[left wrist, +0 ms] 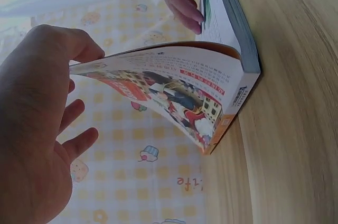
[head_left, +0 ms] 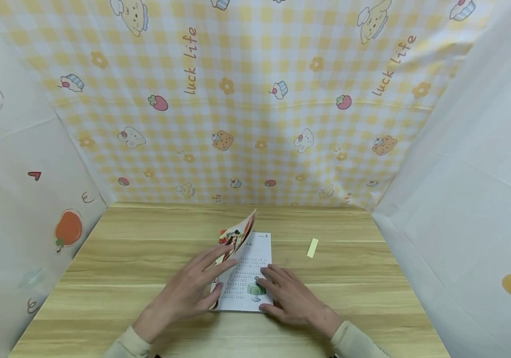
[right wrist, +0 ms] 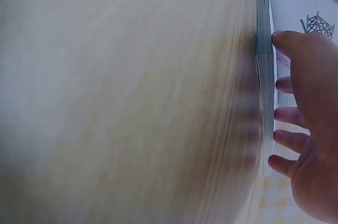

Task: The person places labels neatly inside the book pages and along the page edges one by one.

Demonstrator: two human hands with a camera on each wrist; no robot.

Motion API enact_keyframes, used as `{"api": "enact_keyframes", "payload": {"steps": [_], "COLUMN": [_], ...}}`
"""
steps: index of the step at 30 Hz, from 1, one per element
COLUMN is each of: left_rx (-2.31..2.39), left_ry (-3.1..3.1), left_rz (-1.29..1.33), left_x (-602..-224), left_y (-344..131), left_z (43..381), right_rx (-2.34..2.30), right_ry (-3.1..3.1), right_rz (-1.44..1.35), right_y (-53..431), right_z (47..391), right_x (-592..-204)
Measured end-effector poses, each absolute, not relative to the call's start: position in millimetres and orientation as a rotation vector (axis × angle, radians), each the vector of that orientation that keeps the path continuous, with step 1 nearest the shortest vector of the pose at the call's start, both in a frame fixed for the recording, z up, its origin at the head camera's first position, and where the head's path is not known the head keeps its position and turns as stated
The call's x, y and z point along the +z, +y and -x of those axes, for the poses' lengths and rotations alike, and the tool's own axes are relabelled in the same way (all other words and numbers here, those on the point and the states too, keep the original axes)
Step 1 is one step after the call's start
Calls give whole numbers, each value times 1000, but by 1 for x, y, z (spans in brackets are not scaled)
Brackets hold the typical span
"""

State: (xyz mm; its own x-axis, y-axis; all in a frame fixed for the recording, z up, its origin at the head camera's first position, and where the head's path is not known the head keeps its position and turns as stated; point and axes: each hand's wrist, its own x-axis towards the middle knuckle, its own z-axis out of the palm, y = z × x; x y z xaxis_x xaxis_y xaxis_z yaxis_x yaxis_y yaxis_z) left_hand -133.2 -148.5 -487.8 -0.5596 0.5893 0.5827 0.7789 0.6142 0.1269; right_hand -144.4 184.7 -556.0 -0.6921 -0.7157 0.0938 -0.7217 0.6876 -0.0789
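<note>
A thick paperback book (head_left: 255, 253) lies on the table, its colourful front cover (left wrist: 174, 94) raised and curving up on the left. My left hand (head_left: 192, 281) pinches the free edge of that cover; in the left wrist view, the thumb lies on its inner side and fingers are on the outer side. A printed page with a small green table picture (head_left: 256, 289) faces up. On the right margin of this page rests my right hand (head_left: 288, 293), fingers spread and loosely bent. The right wrist view shows its fingertips along the page block's edge (right wrist: 268, 86).
A small pale yellow strip (head_left: 312, 247) lies on the wood-grain table (head_left: 349, 283), right of the book. A yellow checked cloth (head_left: 255, 114) hangs behind the table, and white cloth (head_left: 461, 199) hangs at the sides.
</note>
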Motion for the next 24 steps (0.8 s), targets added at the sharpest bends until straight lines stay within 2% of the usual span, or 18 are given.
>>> {"api": "enact_keyframes", "payload": {"steps": [24], "left_rx": [-539], "left_ry": [-2266], "left_rz": [968], "left_x": [-492], "left_y": [-179], "left_z": [130], "right_rx": [188], "right_ry": [-2844], "right_rz": [-1210], "right_y": [184], "right_z": [144], "right_x": [-556]}}
